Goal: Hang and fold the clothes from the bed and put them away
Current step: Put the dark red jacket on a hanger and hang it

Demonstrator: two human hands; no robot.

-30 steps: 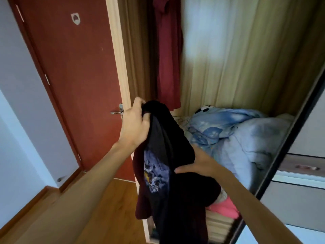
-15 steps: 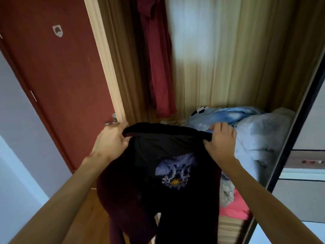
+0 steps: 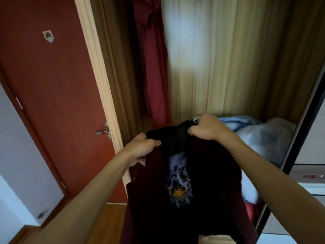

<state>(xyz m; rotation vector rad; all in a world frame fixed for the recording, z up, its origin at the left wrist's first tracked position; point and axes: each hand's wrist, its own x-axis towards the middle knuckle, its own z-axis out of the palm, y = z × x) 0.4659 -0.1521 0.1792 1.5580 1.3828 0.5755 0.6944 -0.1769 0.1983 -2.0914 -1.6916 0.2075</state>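
Observation:
I hold a dark maroon-and-black shirt (image 3: 211,187) with a pale blue print on its chest up in front of the open wardrobe (image 3: 219,59). My left hand (image 3: 140,147) grips the shirt's top edge on the left. My right hand (image 3: 205,128) grips the top edge on the right, a little higher and nearer the wardrobe. The shirt hangs down between my forearms. A dark red garment (image 3: 153,67) hangs inside the wardrobe at its left side.
A pale blue bundle of bedding (image 3: 263,136) lies on the wardrobe's shelf at right, with something red (image 3: 250,211) below it. A red door (image 3: 52,103) with a metal handle (image 3: 102,132) stands at left. The dark sliding wardrobe door's edge (image 3: 299,147) runs down the right.
My right hand went from pressing the shirt's front to gripping its top edge. Both hands raised the shirt towards the wardrobe and now hold it closer together.

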